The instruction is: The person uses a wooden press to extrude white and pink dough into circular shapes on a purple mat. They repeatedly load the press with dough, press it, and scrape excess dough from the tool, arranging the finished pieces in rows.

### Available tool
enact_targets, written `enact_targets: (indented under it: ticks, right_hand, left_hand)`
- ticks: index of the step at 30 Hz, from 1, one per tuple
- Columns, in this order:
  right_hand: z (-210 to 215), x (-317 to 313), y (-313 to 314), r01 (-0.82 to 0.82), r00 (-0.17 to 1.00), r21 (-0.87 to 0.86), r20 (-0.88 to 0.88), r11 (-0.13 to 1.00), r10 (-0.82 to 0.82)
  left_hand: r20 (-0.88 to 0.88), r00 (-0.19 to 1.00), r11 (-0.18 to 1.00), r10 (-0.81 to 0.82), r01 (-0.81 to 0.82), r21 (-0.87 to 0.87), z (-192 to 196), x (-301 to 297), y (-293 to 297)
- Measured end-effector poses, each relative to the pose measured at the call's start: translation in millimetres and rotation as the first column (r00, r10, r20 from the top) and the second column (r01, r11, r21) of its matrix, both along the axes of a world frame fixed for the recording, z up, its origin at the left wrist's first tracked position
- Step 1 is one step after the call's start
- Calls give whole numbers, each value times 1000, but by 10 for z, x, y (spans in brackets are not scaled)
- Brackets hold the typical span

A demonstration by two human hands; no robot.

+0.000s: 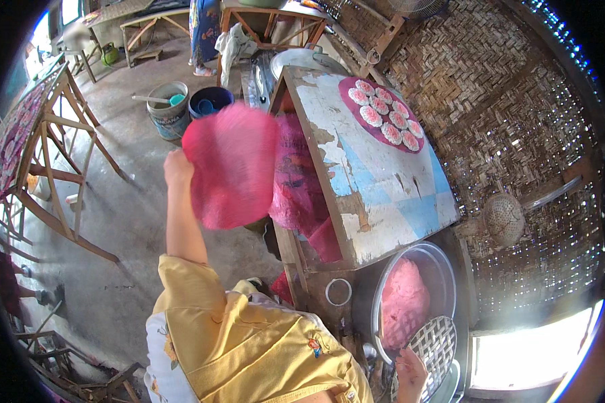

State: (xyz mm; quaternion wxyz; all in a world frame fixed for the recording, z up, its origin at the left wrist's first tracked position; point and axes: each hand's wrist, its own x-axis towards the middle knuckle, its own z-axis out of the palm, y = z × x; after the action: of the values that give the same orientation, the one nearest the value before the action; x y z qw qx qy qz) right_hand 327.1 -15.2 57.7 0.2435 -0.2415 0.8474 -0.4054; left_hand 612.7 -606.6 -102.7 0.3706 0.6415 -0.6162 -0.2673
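Observation:
My left hand (179, 166) is closed on the edge of a floppy, rounded magenta sheet (232, 168), held out in front of me and smeared by motion. Whether it is cloth or plastic I cannot tell. Down at the lower right, my right hand (411, 371) has its fingers curled beside a white woven lattice tray (434, 346); what they grip is not clear. The tray partly covers a large basin (449, 279) with a mound of pink dough (406, 295). Several pink-and-white round pieces (389, 115) lie on a round magenta sheet (418, 142) on the table.
The worn white-and-blue tabletop (383, 208) stands to my right, with magenta sheets (292, 154) hanging from its open side. Two buckets (168, 124) (212, 101) stand on the floor ahead. A wooden rack (60, 134) is at left, a woven wall (517, 121) at right. Another person (204, 33) stands far ahead.

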Motion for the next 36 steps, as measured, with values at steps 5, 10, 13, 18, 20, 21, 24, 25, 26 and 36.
enact_targets:
  ticks: [5, 10, 13, 18, 20, 21, 24, 25, 26, 36]
  right_hand:
    - [-87, -92, -68, -136, 990, -36, 21, 990, 137]
    - [-83, -65, -575, -302, 945, -169, -185, 938, 271]
    - [14, 63, -1041, -472, 868, -137, -242, 871, 433]
    - [180, 201, -1739, -520, 680, -122, -658, 845, 323]
    - [251, 90, -1824, -396, 794, -316, -590, 862, 148]
    - [304, -15, -1749, -317, 844, -340, -527, 885, 100]
    - [391, -446, -1422, -155, 818, -468, -554, 870, -152]
    - [417, -605, -1211, -102, 863, -513, -472, 852, -182]
    - [427, -739, -977, -38, 905, -570, -368, 821, -213]
    - [806, -1282, 1176, 607, 290, -318, -764, 728, -576]
  left_hand:
    - [-427, 899, 976, -100, 172, 134, 372, 495, 122]
    - [-524, 759, 921, -388, 293, -257, 1078, -149, 692]
    - [-425, 693, 805, -583, 418, -422, 1448, -870, 1335]
    - [-307, 497, 578, -812, 607, -546, 1824, -1851, 2432]
    - [-430, 287, 475, -856, 767, -432, 1928, -2065, 2650]
    - [-489, 125, 397, -863, 765, -506, 1961, -2130, 2727]
    - [-580, -101, 211, -808, 870, -445, 1991, -2169, 2759]
    - [-571, -61, 254, -819, 854, -455, 1975, -2149, 2733]
    - [-558, -51, 287, -828, 817, -500, 1938, -2110, 2702]
    - [-608, 234, 447, -759, 866, -225, 1436, -1809, 2361]
